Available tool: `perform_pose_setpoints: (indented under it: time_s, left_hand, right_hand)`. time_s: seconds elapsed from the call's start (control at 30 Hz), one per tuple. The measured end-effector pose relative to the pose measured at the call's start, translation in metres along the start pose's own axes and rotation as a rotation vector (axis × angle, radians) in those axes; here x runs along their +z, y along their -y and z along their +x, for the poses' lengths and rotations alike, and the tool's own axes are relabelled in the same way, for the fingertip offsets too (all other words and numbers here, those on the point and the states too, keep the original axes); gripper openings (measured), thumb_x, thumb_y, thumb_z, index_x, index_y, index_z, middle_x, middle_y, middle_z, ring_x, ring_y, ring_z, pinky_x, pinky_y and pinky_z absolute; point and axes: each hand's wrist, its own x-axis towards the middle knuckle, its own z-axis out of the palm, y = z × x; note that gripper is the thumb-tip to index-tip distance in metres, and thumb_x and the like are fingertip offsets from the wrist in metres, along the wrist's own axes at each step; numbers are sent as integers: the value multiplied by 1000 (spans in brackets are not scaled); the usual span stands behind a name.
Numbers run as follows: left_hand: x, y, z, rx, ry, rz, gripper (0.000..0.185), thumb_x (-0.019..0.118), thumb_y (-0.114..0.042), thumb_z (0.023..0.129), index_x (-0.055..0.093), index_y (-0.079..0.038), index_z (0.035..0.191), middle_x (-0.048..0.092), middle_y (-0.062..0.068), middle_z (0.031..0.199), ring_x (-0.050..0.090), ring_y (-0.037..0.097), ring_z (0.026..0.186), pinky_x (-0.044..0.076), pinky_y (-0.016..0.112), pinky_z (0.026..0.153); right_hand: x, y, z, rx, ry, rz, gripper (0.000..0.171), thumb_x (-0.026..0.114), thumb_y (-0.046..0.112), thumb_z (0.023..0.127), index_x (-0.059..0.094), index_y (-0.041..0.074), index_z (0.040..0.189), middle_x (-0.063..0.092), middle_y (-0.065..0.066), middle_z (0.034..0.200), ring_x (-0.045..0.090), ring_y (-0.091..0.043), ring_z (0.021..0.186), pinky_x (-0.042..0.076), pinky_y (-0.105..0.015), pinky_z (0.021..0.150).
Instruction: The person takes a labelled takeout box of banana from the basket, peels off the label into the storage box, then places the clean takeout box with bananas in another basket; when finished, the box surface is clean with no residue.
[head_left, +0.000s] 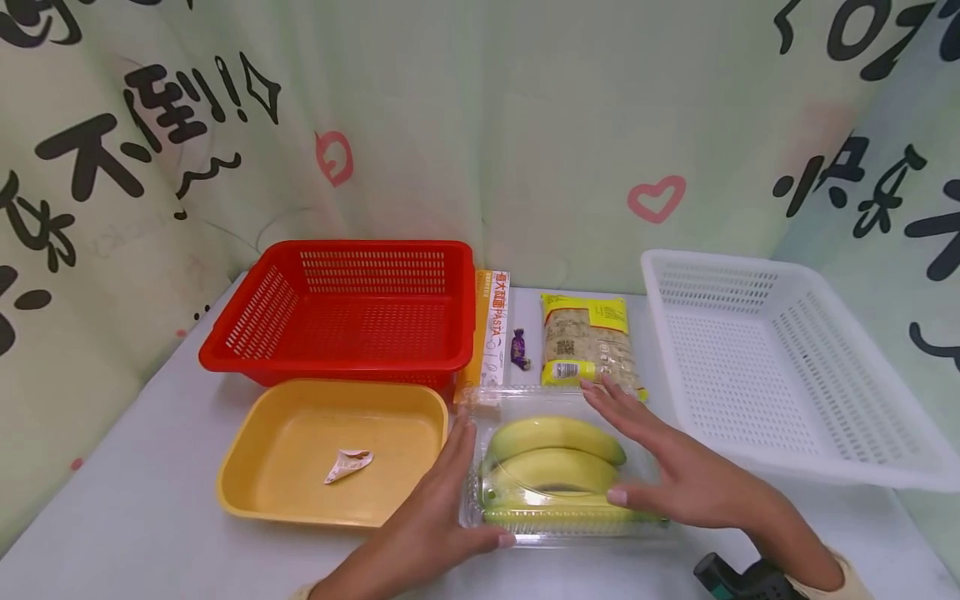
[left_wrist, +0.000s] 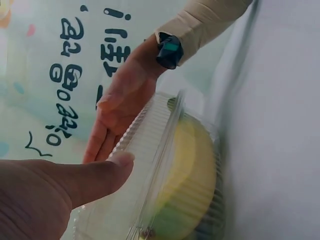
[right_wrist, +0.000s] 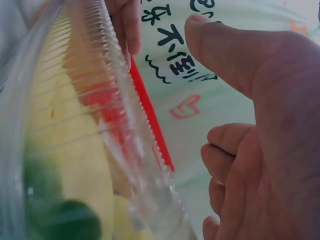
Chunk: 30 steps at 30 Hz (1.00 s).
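Observation:
A clear plastic clamshell box (head_left: 570, 540) with yellow bananas (head_left: 558, 471) inside lies at the front middle of the table, its lid down. My left hand (head_left: 427, 525) is at the box's left side, fingers extended along it and thumb by the front corner. In the left wrist view, the thumb of my left hand (left_wrist: 75, 185) overlaps the ridged lid edge. My right hand (head_left: 682, 467) is spread over the box's right part. From the right wrist view, my right hand (right_wrist: 265, 115) appears apart from the box (right_wrist: 115, 75), with nothing in its fingers.
A yellow tray (head_left: 285, 508) holding a small wrapper (head_left: 348, 465) stands left, before a red basket (head_left: 337, 367). A pasta packet (head_left: 493, 325), a purple-wrapped candy (head_left: 519, 348) and a bag of grain-like food (head_left: 585, 337) lie behind the box. A white basket (head_left: 727, 350) stands right.

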Motion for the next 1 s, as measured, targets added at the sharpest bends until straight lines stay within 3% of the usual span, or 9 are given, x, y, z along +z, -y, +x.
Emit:
perform_pose_setpoints:
  time_s: [0.2,0.3,0.43,0.53,0.9,1.0]
  left_hand:
    - [2,-3,0,-17,-20,53,113,86,-25,75,10,1,154,-3,5,162,9,23,146,22,48,113]
    - [2,-4,0,-27,-27,70,112,87,-23,74,12,3,154,0,8,162,10,24,146,23,48,113]
    - [2,-3,1,-33,-31,60,113,88,-23,73,13,3,153,1,9,162,11,25,146,23,48,113]
    - [3,-3,0,-39,-30,44,114,88,-23,72,13,3,154,0,9,162,12,25,146,23,48,112]
    - [3,-3,0,-55,-29,60,113,88,-27,72,15,3,153,4,12,162,16,29,145,25,49,112]
    - [3,-3,1,-60,-33,57,113,88,-27,72,16,4,153,6,12,161,17,29,144,24,49,112]
  right_hand:
    - [3,-8,-8,17,-43,57,106,82,30,77,14,26,158,7,5,163,1,-26,148,25,-74,97]
    - [4,-13,-13,42,-63,74,113,85,29,73,10,27,158,4,5,163,0,-21,148,27,-73,96]
    - [5,-19,-22,67,-86,96,122,89,25,68,6,26,158,0,3,163,-1,-9,147,27,-32,110]
    - [5,-22,-28,78,-86,129,125,89,21,68,2,27,158,-2,2,163,-1,-5,145,18,-3,96]
    - [13,-28,-39,88,-16,259,128,86,16,72,-11,27,156,-17,4,161,-7,8,139,16,-3,94]
    - [16,-33,-40,77,-8,286,129,86,14,72,-13,26,155,-18,-1,161,-6,10,137,15,-2,94]
